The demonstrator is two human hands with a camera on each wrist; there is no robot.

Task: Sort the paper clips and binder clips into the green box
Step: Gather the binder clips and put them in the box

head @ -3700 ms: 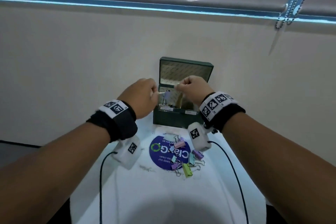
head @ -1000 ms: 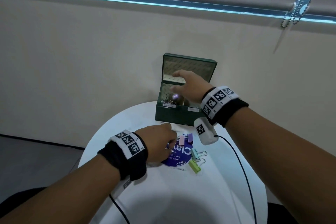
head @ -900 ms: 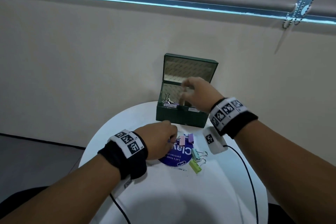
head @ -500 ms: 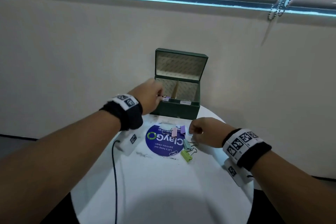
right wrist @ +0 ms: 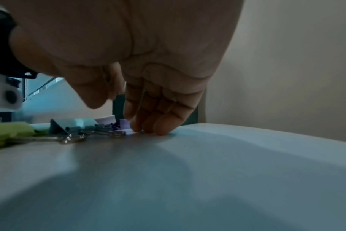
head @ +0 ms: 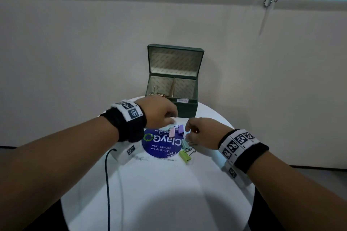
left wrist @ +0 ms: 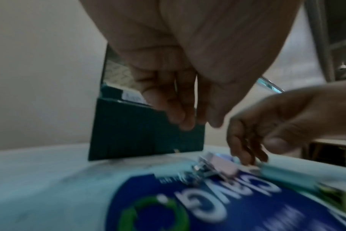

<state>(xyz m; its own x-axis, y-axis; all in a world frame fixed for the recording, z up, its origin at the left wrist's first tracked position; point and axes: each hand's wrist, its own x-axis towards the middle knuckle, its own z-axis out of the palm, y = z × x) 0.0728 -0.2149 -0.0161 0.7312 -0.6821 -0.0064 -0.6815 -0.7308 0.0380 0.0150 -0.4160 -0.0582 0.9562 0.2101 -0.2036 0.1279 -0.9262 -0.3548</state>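
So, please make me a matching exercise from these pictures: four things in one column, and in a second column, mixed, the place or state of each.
Things:
1. green box
2. lime binder clip
3. pink binder clip
4. right hand

Places or states:
a. lies on the blue round sticker
b. lid stands open, at the far edge of the table
c. fingertips down on the table beside the clips
d. nearest to the person of the clips

Pairs: 1-b, 2-d, 3-a, 4-c

binder clips on table point(head: 179, 139): 4 | green box point(head: 187, 108): 1 | hands point(head: 201, 133): 2
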